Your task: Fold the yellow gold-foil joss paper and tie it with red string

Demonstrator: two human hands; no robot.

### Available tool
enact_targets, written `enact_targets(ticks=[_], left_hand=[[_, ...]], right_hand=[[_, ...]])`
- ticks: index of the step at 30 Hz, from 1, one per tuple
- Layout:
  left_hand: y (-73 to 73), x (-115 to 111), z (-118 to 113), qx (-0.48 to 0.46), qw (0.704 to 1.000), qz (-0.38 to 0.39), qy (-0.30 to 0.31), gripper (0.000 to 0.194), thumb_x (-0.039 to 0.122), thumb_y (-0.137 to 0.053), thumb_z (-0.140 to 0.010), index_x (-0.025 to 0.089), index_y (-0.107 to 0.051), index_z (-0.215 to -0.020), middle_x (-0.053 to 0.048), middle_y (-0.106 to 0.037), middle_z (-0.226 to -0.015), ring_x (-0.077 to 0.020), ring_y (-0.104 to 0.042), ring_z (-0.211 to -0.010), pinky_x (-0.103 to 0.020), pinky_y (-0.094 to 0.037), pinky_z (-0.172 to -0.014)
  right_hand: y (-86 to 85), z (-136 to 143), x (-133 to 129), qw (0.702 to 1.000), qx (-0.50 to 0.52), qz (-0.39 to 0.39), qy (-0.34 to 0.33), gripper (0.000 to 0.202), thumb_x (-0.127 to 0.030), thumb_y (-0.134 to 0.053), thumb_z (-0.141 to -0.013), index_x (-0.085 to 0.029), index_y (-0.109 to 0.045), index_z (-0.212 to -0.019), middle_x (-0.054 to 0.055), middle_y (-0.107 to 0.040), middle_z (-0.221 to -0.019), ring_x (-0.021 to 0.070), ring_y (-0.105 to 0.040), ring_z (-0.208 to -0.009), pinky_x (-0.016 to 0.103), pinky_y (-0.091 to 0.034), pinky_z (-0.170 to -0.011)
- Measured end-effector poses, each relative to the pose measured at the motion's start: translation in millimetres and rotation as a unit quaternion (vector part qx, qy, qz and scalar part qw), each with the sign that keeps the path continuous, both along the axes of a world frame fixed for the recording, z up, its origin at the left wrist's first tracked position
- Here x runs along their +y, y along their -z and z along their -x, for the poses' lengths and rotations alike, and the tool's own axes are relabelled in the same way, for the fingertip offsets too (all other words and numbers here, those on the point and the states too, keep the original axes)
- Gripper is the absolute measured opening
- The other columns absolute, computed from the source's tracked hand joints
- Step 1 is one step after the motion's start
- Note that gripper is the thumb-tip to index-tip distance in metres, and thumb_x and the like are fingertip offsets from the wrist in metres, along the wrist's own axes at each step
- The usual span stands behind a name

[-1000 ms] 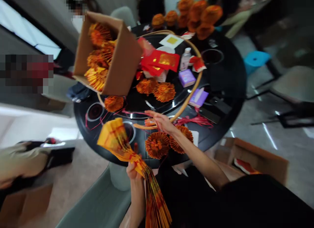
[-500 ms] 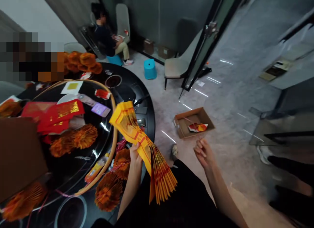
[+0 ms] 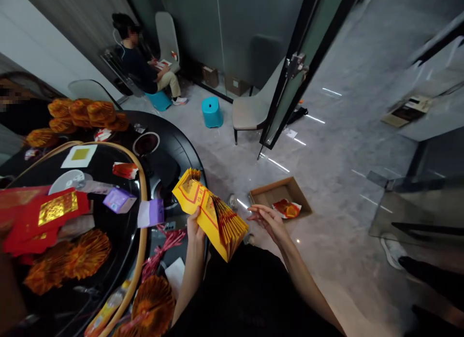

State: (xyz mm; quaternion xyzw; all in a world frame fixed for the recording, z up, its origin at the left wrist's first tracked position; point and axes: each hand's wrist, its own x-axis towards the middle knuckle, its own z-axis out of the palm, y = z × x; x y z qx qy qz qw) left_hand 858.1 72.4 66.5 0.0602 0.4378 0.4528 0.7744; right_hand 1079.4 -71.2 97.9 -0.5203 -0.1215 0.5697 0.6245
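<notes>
A folded bundle of yellow pleated paper [image 3: 217, 218], printed in red, is gripped at its middle by my left hand [image 3: 195, 228]. Its pleats fan out toward the lower right, and the hand's fingertips are partly hidden behind it. My right hand [image 3: 268, 223] is just right of the fanned edge, apart from it, fingers drawn together and pointing left. Whatever is pinched there, if anything, is too thin to make out. Pink strings [image 3: 163, 250] lie on the table left of my left hand, above an orange pleated paper rosette [image 3: 154, 303].
A cardboard box [image 3: 300, 194] with crumpled packaging sits on the floor beyond my right hand. The round black table [image 3: 177, 141] carries red envelopes [image 3: 58, 209], a purple tissue pack [image 3: 119, 200], a bottle [image 3: 108, 305] and more rosettes [image 3: 87, 114]. A person [image 3: 141, 66] sits near a blue stool [image 3: 212, 112].
My right hand has moved left and closer to the paper bundle. The bundle now looks more compact, its fanned end drawn up. The view has turned, so the table appears farther left.
</notes>
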Motion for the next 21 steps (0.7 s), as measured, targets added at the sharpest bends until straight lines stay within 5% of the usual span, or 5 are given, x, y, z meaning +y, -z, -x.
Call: enact_targets(ticks=[5, 8, 11, 16, 21], left_hand=[[3.6, 116, -47, 0.004, 0.999, 0.021, -0.034, 0.051, 0.007, -0.061, -0.091, 0.015, -0.068, -0.140, -0.008, -0.086, -0.096, -0.0204, -0.084, -0.082, -0.031, -0.062, -0.103], [-3.2, 186, -72, 0.012, 0.998, 0.025, -0.049, 0.051, 0.003, -0.060, -0.088, 0.016, -0.071, -0.136, -0.007, -0.086, -0.095, -0.0198, -0.083, -0.082, -0.029, -0.064, -0.099], [-13.6, 251, -100, 0.027, 0.999, -0.004, -0.046, 0.038, 0.004, -0.063, -0.087, 0.017, -0.077, -0.120, -0.006, -0.086, -0.096, -0.0199, -0.083, -0.082, -0.027, -0.066, -0.090], [-19.6, 357, -154, 0.056, 0.997, -0.058, -0.011, 0.036, 0.007, -0.065, -0.087, 0.020, -0.077, -0.118, -0.003, -0.085, -0.100, -0.0188, -0.083, -0.091, -0.027, -0.063, -0.095], [-2.0, 471, -220, 0.104, 0.987, -0.121, 0.035, 0.036, 0.018, -0.073, -0.084, 0.022, -0.076, -0.120, -0.004, -0.084, -0.109, -0.0235, -0.078, -0.116, -0.033, -0.058, -0.109]], right_hand=[[6.8, -41, 122, 0.995, -0.022, -0.036, -0.090, 0.060, -0.048, -0.098, -0.061, -0.028, -0.080, -0.114, 0.012, -0.077, -0.133, 0.0237, -0.080, -0.097, 0.038, -0.062, -0.090], [11.3, -71, 199, 0.986, -0.107, -0.011, -0.126, 0.047, -0.056, -0.091, -0.065, -0.024, -0.082, -0.099, 0.009, -0.083, -0.107, 0.0226, -0.077, -0.086, 0.036, -0.061, -0.081], [13.6, -106, 260, 0.967, -0.215, 0.040, -0.134, 0.045, -0.068, -0.073, -0.077, -0.024, -0.078, -0.073, 0.004, -0.073, -0.066, 0.0214, -0.066, -0.063, 0.037, -0.057, -0.069], [25.9, -162, 317, 0.945, -0.308, 0.103, -0.018, 0.029, -0.054, -0.075, -0.075, -0.027, -0.072, -0.064, 0.004, -0.068, -0.078, 0.0226, -0.061, -0.074, 0.038, -0.053, -0.077], [66.3, -214, 371, 0.940, -0.298, 0.149, 0.066, 0.029, -0.054, -0.062, -0.083, -0.029, -0.065, -0.070, 0.005, -0.071, -0.079, 0.0266, -0.066, -0.082, 0.043, -0.054, -0.086]])
